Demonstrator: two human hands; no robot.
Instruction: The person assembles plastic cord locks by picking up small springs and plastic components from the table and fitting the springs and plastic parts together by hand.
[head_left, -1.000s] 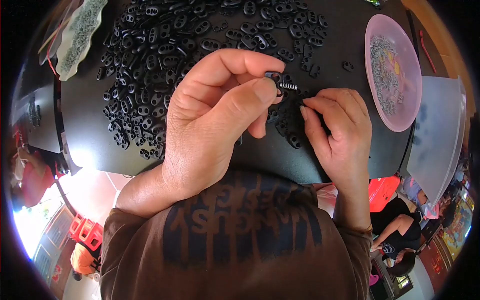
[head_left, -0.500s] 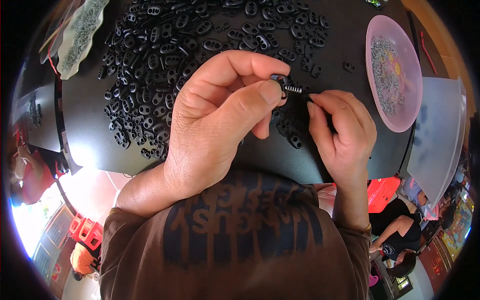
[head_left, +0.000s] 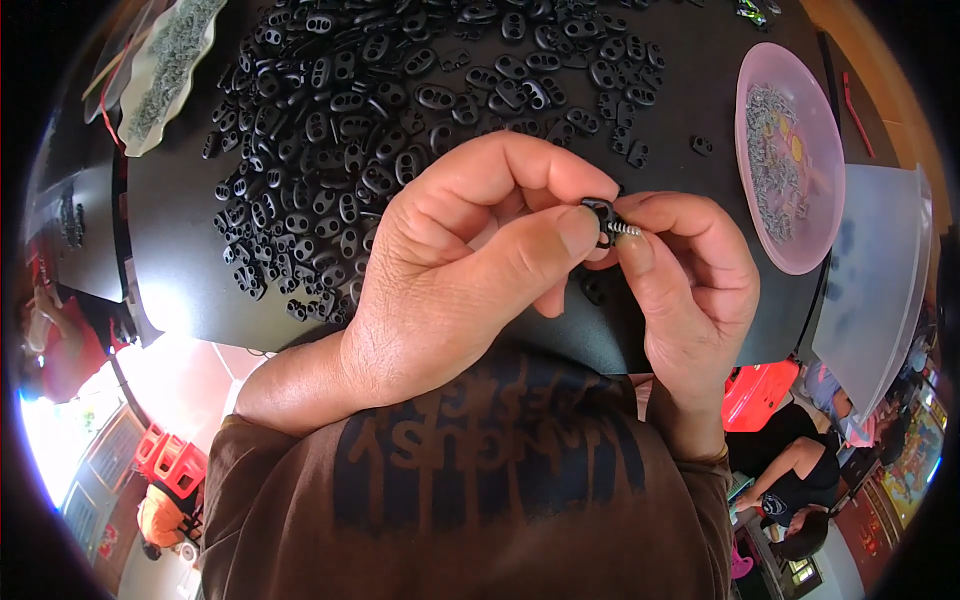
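My left hand pinches a black cord lock between thumb and forefinger. A small metal spring sticks out of its right side. My right hand is up against it, its thumb and forefinger closed on either side of the spring. The small black plastic piece in those right fingertips is mostly hidden. Behind the hands, a large heap of black two-holed cord lock parts covers much of the dark table.
At the right stands a pink bowl with loose springs. A pale scalloped tray of springs lies far left. Red stools stand on the floor at lower left. Another person sits at lower right.
My right hand has moved in to meet the left, closing the gap around the spring. My left hand has shifted slightly right and nearer to me, still pinching the cord lock.
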